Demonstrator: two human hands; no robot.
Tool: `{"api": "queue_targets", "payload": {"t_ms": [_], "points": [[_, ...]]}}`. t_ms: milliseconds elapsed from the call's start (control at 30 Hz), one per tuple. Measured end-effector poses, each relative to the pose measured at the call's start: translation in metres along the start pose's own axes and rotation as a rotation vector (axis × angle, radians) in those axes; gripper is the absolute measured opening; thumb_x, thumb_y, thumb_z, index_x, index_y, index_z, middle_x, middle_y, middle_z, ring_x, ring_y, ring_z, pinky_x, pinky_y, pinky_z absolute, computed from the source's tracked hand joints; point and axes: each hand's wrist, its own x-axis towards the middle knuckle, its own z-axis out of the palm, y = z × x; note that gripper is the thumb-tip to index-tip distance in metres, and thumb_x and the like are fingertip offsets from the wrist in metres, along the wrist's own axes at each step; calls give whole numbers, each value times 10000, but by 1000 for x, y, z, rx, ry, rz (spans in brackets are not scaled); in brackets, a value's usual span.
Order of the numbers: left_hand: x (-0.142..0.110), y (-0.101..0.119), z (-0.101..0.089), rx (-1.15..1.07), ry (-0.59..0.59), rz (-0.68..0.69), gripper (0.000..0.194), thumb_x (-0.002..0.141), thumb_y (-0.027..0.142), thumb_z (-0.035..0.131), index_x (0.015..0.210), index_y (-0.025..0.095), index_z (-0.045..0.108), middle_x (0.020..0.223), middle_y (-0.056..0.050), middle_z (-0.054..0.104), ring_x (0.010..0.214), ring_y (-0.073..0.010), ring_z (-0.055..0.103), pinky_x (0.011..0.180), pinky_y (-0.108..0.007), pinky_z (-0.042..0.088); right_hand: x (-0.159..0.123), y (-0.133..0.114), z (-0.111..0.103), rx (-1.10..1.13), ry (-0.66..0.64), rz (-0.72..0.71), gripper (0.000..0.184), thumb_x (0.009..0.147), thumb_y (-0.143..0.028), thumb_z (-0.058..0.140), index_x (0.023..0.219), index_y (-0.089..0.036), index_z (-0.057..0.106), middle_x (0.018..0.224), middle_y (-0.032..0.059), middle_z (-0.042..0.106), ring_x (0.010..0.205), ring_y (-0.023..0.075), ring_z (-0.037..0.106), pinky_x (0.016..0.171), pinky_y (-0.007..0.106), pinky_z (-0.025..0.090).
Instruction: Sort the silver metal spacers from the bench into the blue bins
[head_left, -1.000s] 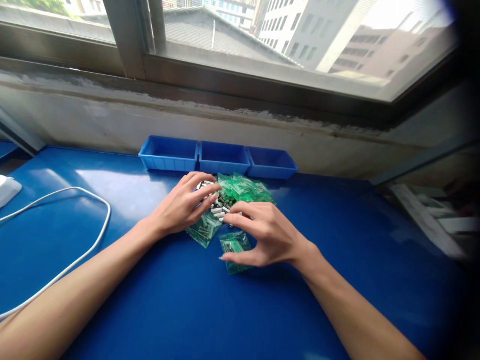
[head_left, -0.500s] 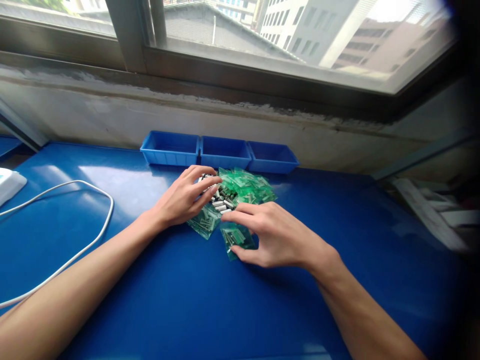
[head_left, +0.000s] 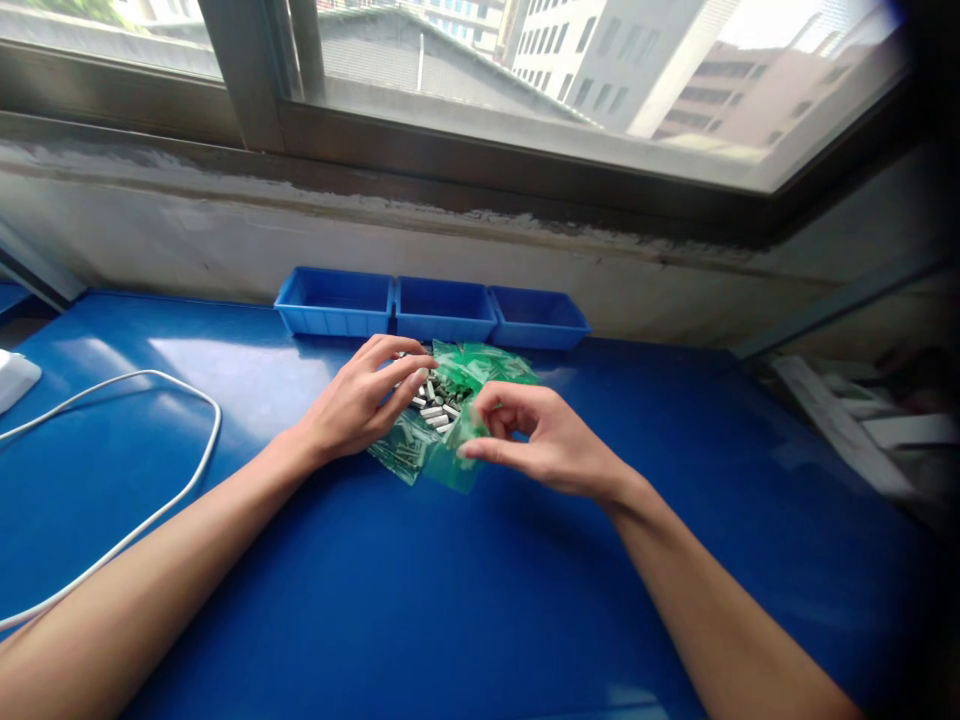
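Note:
My right hand [head_left: 536,435] pinches the edge of a small green plastic bag [head_left: 454,468] between thumb and fingers; the bag is partly lifted and blurred. My left hand [head_left: 371,395] rests with its fingers apart at the left side of a heap of short white and dark cylindrical pieces [head_left: 439,410]. Under and beside that hand lies another green bag [head_left: 405,445] with small long parts inside. More green bags [head_left: 487,362] are piled behind the heap, partly covered by my right hand.
Three joined blue bins [head_left: 442,310] stand along the back of the blue table [head_left: 420,600], below the window. A white cable [head_left: 214,420] curves across the left side to a white device [head_left: 16,380]. Pale boards [head_left: 847,425] lie off the right edge.
My right hand has closed on the front green bag and raised it up and toward the heap. The left hand has barely moved. The whole view has shifted slightly.

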Motion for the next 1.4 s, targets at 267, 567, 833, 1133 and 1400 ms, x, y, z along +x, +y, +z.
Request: {"api": "queue_targets", "payload": {"t_ms": [267, 567, 833, 1133, 1400], "points": [[6, 21, 3, -252, 186, -173, 252, 1029, 254, 495, 1023, 162, 729, 1035, -94, 717, 1001, -194, 650, 902, -320, 508, 13, 17, 13, 417, 363, 55, 408, 749, -414, 860, 880, -225, 524, 611, -69, 641, 422, 105, 575, 419, 210, 452], [5, 19, 13, -323, 207, -257, 169, 966, 260, 612, 825, 176, 653, 866, -65, 696, 879, -185, 621, 802, -322, 513, 15, 16, 18, 470, 410, 34, 276, 797, -364, 817, 975, -169, 738, 750, 23, 747, 646, 153, 714, 619, 263, 578], [4, 17, 13, -130, 140, -252, 168, 993, 309, 569, 1084, 208, 669, 1051, -76, 707, 1022, -225, 598, 917, -390, 497, 18, 25, 15, 401, 665, 13, 324, 780, -393, 822, 990, -193, 678, 746, 8, 738, 648, 159, 717, 647, 278, 593], [-1, 23, 18, 218, -109, 48, 93, 942, 245, 601, 894, 171, 633, 891, -82, 629, 922, -248, 528, 854, -422, 490, 48, 61, -47, 476, 1086, -43, 343, 711, -339, 837, 920, -198, 604, 702, -15, 721, 682, 162, 748, 705, 278, 626], [1, 23, 14, 337, -155, 187, 183, 933, 270, 611, 766, 195, 615, 790, -60, 637, 902, -246, 532, 811, -398, 468, 58, 74, -65, 399, 1049, 143, 318, 699, -324, 832, 890, -163, 635, 605, -2, 694, 562, 159, 710, 535, 237, 580]]}}
